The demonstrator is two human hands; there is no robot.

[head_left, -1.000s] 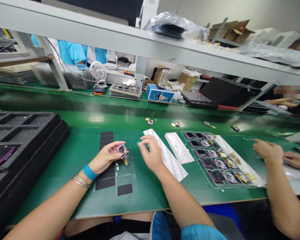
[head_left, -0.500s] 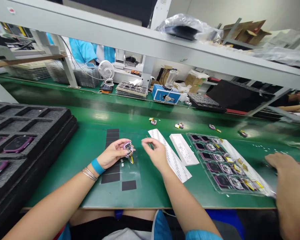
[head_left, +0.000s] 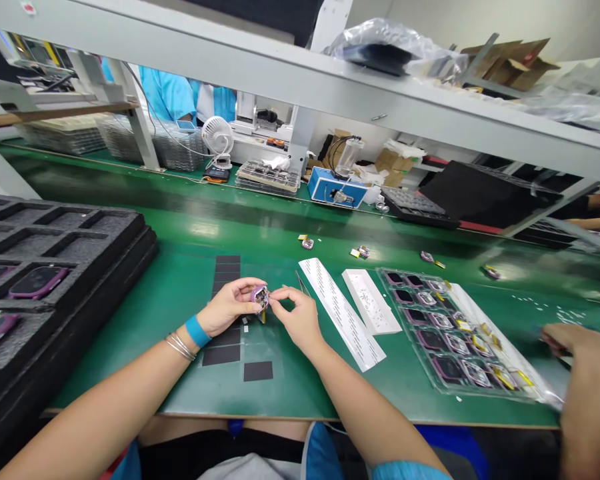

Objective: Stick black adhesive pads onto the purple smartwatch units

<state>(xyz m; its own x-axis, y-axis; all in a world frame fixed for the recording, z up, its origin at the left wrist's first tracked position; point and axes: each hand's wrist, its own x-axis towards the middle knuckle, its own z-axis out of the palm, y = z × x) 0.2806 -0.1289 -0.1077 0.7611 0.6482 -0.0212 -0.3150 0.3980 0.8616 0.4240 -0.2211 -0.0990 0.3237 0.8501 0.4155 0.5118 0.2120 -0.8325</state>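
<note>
The purple-framed device [head_left: 261, 298] is held just above the surface, with a yellow tab [head_left: 263, 317] hanging beneath it. The left hand [head_left: 229, 307] grasps the device, fingers curled around it. The right hand [head_left: 295, 321] is pinched at its edge; whether it grips cannot be determined. Tweezers [head_left: 302, 283] lie nearby on the green surface [head_left: 300, 393], between black pads [head_left: 258, 371], a white perforated strip [head_left: 341, 313] and a clear tray [head_left: 405, 325] of devices. A black foam tray [head_left: 80, 227] sits left; a desk fan [head_left: 218, 137] stands beyond.

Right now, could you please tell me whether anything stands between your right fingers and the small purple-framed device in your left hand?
Nothing visible stands in the way: the fingers of the right hand reach the edge of the purple-framed device, which the left hand holds.
</note>
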